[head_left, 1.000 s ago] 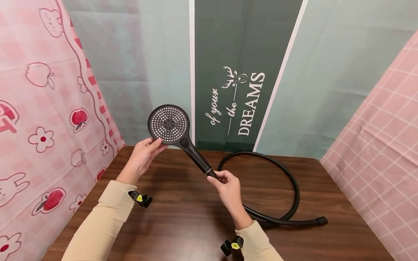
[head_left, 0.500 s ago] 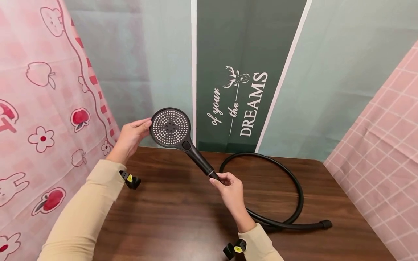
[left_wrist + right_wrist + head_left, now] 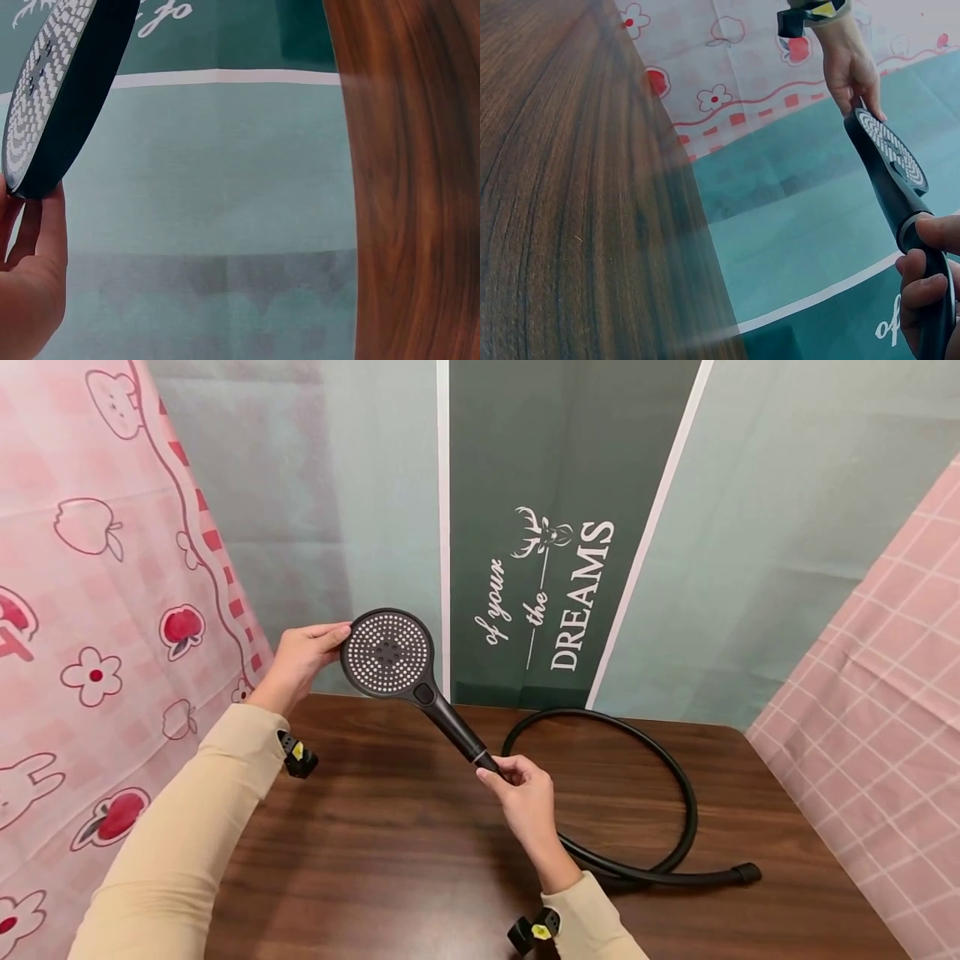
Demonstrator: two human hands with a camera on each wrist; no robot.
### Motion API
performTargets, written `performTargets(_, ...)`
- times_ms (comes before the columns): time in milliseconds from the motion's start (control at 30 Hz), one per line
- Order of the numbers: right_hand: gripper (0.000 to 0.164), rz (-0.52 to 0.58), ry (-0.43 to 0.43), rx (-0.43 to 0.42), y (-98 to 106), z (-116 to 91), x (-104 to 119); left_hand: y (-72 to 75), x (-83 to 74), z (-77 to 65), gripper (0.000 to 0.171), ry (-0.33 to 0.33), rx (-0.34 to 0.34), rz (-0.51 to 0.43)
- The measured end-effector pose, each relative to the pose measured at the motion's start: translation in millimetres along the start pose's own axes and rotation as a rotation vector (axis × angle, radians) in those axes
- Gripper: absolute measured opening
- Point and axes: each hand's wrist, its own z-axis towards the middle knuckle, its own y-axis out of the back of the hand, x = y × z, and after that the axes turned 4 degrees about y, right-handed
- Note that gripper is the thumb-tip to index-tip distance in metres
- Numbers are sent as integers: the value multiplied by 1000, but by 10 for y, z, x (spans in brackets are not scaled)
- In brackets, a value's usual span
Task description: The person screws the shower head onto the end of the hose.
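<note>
A black shower head with a round face of pale nozzles is held above the table, its handle slanting down to the right. My left hand pinches the left rim of its face between thumb and fingers. In the left wrist view that hand grips the lower edge of the disc. My right hand grips the handle's lower end, where the black hose joins. In the right wrist view the right fingers curl round that end below the collar.
The hose loops over the brown wooden table, its free end fitting lying at the right. A green cloth hangs behind, with pink patterned cloths at the left and right sides.
My left hand has slid from the lower left of the shower head's face up to its left rim. The right hand keeps its hold with little movement.
</note>
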Motion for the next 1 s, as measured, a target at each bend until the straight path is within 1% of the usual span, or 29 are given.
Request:
performTargets(100,21,-8,1,2,-19,8,-3,13,15,12,23,-4,-20,29)
performTargets(167,21,-9,-5,4,-25,11,-1,11,27,10,14,-10,-44,76)
performTargets(200,21,-8,-10,6,-26,13,-1,6,33,9,14,-14,-57,104)
performTargets(233,21,-9,-14,9,-28,16,-6,-1,38,10,21,-17,-70,131)
performTargets(300,21,-7,-27,12,-28,25,-9,-18,49,14,39,-18,-90,181)
performTargets(367,20,-7,-43,23,-31,35,-11,-33,58,24,50,-19,-109,225)
performTargets(433,20,-6,-55,36,-38,56,-12,-39,70,41,52,-25,-125,257)
performTargets(533,19,5,-67,49,-51,88,-9,-42,95,71,51,-35,-149,298)
performTargets(700,19,14,-64,62,-64,107,-22,-37,162,113,47,-26,-181,293)
performTargets(767,18,-1,-60,63,-66,101,-38,-31,202,125,46,-22,-182,286)
performTargets(867,18,-28,-48,63,-70,96,-78,-21,265,132,48,-18,-164,283)
performTargets(1000,19,-54,-40,77,-82,102,-148,-8,330,104,48,2,-175,304)
